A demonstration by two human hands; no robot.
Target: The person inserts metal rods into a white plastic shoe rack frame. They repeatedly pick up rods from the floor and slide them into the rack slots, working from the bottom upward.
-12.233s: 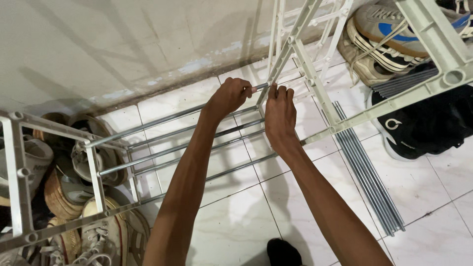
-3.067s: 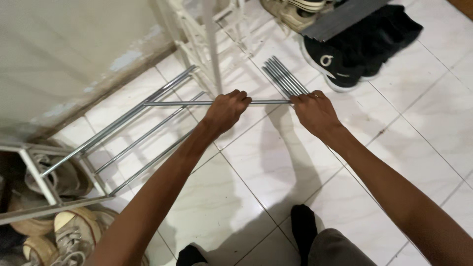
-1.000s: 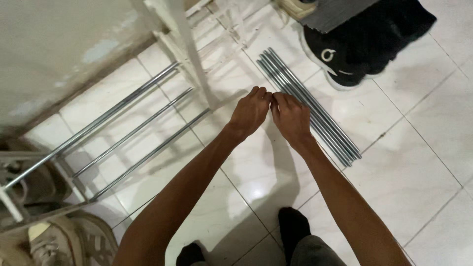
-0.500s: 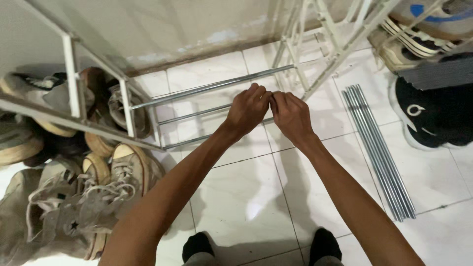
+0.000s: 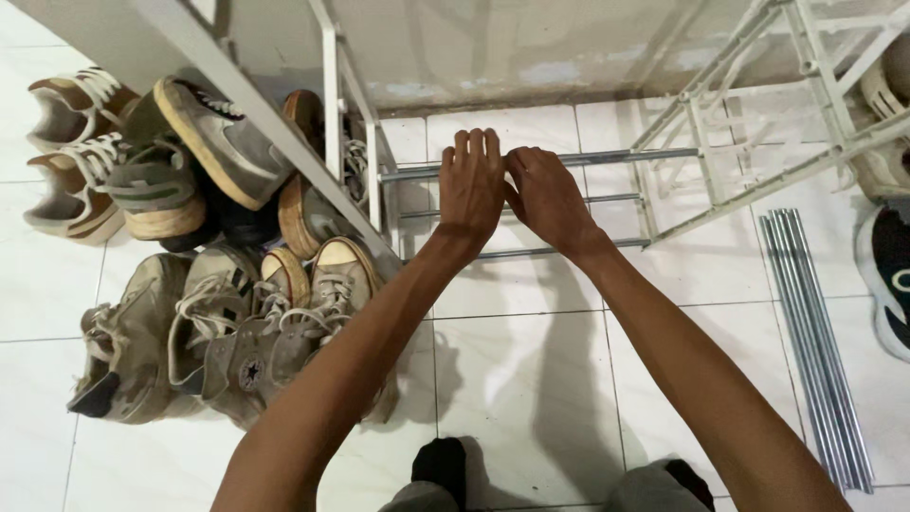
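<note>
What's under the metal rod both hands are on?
Under the top rod, below the left hand and right hand, two more rods run parallel above white floor tile. The hands cover their middle stretch.

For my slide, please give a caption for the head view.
Both hands, left and right, rest on a horizontal silver metal rod of a white shoe rack.

Two hands (image 5: 471,185), about seven loose rods (image 5: 815,341)

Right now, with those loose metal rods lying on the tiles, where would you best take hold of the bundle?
Probably around the middle of the bundle of loose rods, coming from above with the fingers wrapped across it. The rods are long, thin and lie flat side by side on the floor, so a grip near one end would likely let them tip and fan apart.
</note>
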